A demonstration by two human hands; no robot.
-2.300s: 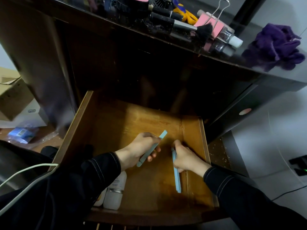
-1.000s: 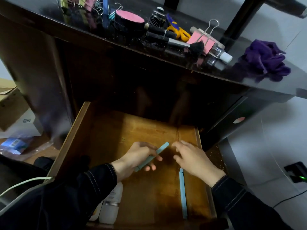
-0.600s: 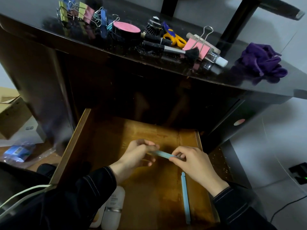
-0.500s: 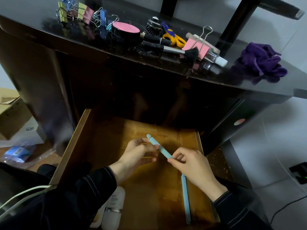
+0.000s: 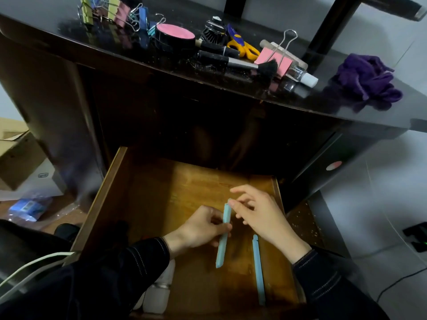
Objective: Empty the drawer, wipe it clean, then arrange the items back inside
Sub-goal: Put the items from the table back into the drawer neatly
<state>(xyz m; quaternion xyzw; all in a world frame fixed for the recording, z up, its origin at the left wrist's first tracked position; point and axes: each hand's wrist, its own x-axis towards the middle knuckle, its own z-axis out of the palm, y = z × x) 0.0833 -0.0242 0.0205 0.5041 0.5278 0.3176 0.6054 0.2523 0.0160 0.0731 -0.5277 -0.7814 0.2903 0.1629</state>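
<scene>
The wooden drawer [image 5: 147, 195] stands pulled out below the dark desk. My left hand [image 5: 203, 229] pinches a light blue stick [image 5: 223, 236] near its middle, holding it lengthwise over the drawer floor. My right hand [image 5: 258, 213] hovers just right of the stick's far end, fingers spread and a fingertip at the stick's tip. A second light blue stick [image 5: 258, 271] lies flat along the drawer's right side. White bottles [image 5: 159, 294] lie at the drawer's near left corner, partly hidden by my left sleeve.
On the desk top [image 5: 231, 88] sit several binder clips [image 5: 115, 12], a pink-lidded round case [image 5: 174, 36], black brushes [image 5: 231, 63], yellow scissors [image 5: 243, 46], a small bottle [image 5: 298, 75] and a purple cloth [image 5: 367, 82]. Cardboard boxes [image 5: 16, 155] stand on the floor at left.
The blue stick passed between both hands and was turned from crosswise to lengthwise. My right hand has let go of it and opened; my left hand holds it alone.
</scene>
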